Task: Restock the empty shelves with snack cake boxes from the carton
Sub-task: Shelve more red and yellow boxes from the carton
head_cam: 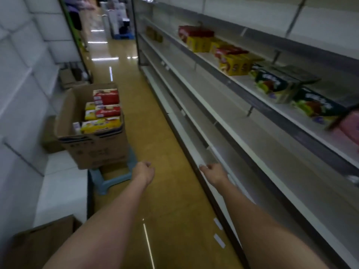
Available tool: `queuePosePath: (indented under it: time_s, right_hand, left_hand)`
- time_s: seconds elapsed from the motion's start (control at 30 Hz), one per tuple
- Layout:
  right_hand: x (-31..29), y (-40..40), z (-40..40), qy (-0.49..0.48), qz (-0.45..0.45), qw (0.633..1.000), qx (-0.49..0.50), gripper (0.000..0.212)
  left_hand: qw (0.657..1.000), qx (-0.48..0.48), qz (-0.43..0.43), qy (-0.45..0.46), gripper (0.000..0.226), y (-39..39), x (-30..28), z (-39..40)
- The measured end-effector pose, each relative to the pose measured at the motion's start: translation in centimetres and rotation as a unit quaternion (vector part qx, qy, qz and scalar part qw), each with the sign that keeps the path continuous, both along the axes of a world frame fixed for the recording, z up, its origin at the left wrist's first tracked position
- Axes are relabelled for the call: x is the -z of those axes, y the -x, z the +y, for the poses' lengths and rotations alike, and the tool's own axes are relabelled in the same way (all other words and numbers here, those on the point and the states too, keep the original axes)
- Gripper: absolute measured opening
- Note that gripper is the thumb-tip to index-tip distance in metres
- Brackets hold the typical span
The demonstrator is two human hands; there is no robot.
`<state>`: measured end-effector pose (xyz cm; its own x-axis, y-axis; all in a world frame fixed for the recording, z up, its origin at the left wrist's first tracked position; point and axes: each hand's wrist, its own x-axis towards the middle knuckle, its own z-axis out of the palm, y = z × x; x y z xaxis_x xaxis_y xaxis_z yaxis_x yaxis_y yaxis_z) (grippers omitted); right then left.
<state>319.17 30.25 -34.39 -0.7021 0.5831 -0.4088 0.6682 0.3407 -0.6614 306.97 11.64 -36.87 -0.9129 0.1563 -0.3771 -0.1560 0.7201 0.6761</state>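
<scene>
Head view, lower centre: I see the left hand [144, 171] reaching forward over the floor, fingers loosely curled, nothing in it. Right hand [214, 174] is out ahead too, just at the front edge of the lowest shelf [196, 152]; fingers bent, holding nothing, and I can't tell if it touches the edge. Both forearms are bare and run up from the bottom of the frame.

Left of centre, just beyond the left hand, the open carton [93, 148] sits on a light blue stool [108, 181]. Inside it are snack cake boxes [103, 113], red and yellow, stacked toward its right side.

Right side of frame: the shelves [252, 133] run diagonally. Upper right, one shelf carries red and yellow boxes [231, 61], then dark packs [275, 84] nearer me; print too blurred to read. Another cardboard box [38, 243] sits at lower left. Yellow floor [165, 191] runs up the middle.
</scene>
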Motion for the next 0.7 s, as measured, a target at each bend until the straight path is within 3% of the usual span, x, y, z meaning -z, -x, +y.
queuePosePath:
  time_s: [0.33,0.7]
  right_hand:
    - [3.0,17.3,-10.5,0.020,-0.055,0.992,-0.111,0.060]
    - [6.3,32.8,-12.9,0.034,-0.050,0.984,-0.169,0.060]
  left_hand:
    - [0.992,-0.121,-0.021,0.029,0.030,10.7,2.1,-12.5]
    - [0.972,-0.232,-0.040,0.004,0.033,21.7,4.4,-15.6]
